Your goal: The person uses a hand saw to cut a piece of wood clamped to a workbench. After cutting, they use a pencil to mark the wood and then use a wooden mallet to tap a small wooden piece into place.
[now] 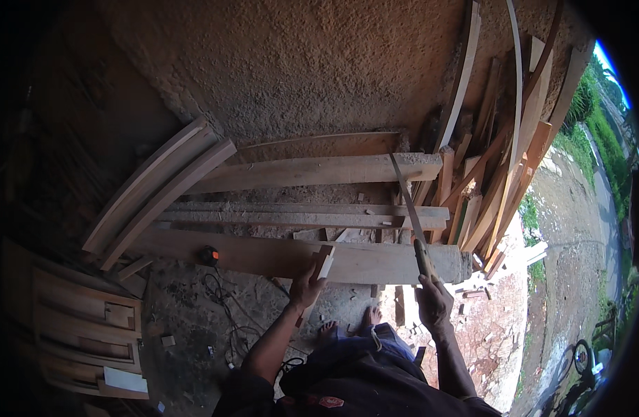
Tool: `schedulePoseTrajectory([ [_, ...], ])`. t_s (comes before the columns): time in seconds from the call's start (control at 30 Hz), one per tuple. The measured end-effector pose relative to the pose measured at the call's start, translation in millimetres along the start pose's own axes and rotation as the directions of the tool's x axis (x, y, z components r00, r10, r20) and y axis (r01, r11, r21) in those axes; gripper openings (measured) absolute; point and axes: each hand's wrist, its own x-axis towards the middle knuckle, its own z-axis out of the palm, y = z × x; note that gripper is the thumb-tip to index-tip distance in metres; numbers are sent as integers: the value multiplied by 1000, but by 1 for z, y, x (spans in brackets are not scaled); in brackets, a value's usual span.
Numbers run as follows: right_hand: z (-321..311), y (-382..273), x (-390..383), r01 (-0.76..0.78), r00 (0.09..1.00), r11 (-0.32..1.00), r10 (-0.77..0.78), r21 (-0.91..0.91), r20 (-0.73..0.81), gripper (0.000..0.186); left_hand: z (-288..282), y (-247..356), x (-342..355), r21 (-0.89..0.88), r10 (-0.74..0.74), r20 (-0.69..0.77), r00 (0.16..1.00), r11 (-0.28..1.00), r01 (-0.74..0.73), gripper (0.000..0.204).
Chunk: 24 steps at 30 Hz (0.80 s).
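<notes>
My left hand (305,288) is closed round a short wooden piece (324,263), which rests at the edge of the near plank (375,263). In my right hand (434,300) is a handsaw (412,212), gripped by its wooden handle. Its long narrow blade, seen nearly edge-on, points away from me across the boards. The blade tip reaches over the far plank (305,174); whether it touches any wood I cannot tell. Between the two planks lie narrower beams (298,215).
An orange and black tape measure (209,255) sits on the near plank's left part. Curved boards (166,194) lean at the left above panelled frames (90,320). Tall timber offcuts (500,160) stand against the rough wall at right. A black cable (229,306) and wood scraps lie on the ground.
</notes>
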Motion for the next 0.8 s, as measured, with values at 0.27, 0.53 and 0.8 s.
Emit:
schedulePoseTrajectory([
  [0.27, 73, 109, 54, 345, 898, 918, -262, -195, 353, 49, -69, 40, -92, -472, -225, -305, 925, 879, 58, 84],
  [0.53, 125, 163, 46, 336, 750, 939, -316, 77, 582, 75, -84, 69, -122, -543, -283, -508, 814, 839, -47, 77],
  [0.8, 125, 93, 31, 193, 771, 980, -185, 54, 609, 64, -121, 61, -120, -666, -303, -542, 784, 724, -181, 68],
])
